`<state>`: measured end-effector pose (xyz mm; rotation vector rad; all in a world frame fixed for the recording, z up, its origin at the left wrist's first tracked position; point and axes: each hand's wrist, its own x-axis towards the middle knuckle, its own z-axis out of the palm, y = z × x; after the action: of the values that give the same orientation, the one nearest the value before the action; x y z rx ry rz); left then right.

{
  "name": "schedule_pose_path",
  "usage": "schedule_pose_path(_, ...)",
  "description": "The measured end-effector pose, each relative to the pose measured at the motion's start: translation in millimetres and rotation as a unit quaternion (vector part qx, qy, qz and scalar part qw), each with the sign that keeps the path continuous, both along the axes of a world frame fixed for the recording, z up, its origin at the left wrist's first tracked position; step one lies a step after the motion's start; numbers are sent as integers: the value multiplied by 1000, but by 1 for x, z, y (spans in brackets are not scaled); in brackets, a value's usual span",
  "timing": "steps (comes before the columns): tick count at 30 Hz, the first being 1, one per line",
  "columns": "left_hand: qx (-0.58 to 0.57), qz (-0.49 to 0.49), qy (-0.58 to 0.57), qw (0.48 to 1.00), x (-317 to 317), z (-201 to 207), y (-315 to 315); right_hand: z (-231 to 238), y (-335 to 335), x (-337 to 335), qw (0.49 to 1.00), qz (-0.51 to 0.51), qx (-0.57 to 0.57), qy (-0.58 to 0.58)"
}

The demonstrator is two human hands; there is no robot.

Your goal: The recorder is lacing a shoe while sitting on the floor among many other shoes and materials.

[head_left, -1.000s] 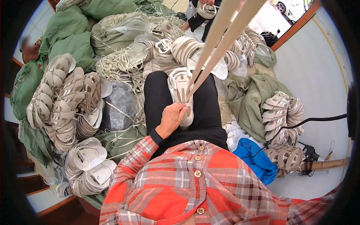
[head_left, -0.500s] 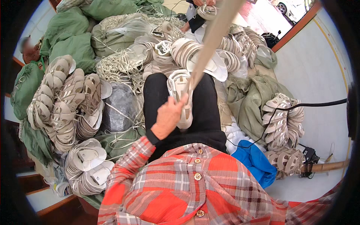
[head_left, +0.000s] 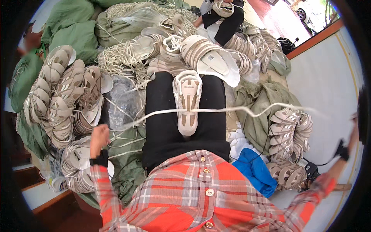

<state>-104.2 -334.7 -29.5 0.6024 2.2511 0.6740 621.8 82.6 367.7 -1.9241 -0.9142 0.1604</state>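
Note:
A beige and white sneaker upper (head_left: 188,96) rests between my thighs, its toe toward my body. A long white shoelace (head_left: 216,110) runs crosswise over it, low down near the toe part. To the left of my lap, my left hand (head_left: 99,139) is closed on one stretch of the shoelace. On the other side the shoelace rises in waves over the bags and blurs out toward the right wall. My right hand (head_left: 353,131) is flung far out at the right rim, smeared and partly cut off, so its fingers do not show.
Stacked shoe uppers lie left (head_left: 65,100), ahead (head_left: 208,58) and right (head_left: 288,133). Loose laces (head_left: 121,62) heap beyond my knees. Green sacks (head_left: 71,42) stand far left, a blue cloth (head_left: 255,172) near my right hip. Another person (head_left: 224,23) sits ahead holding a shoe upper.
My hands have spread wide apart, the left one moving left off the sneaker upper and the right one out to the far right. The shoelace now stretches across my lap.

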Motion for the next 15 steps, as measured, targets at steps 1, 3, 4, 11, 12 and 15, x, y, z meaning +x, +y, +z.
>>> schedule_pose_path(1,1,-8,14,1000,17,10,26,-76,-8,10,975,188,-22,-118)
schedule_pose_path(3,95,-43,-10,994,70,32,95,-223,41,34,910,411,-43,-25)
schedule_pose_path(4,183,-44,-41,981,99,45,123,-282,22,-66,856,511,7,-79)
schedule_pose_path(11,170,-278,-211,921,209,9,259,-413,-79,-342,724,662,-30,-189)
schedule_pose_path(12,163,-284,-219,919,207,11,261,-423,-86,-342,720,676,-43,-153)
schedule_pose_path(15,149,-283,-226,920,199,4,257,-404,-99,-348,705,669,-73,-223)
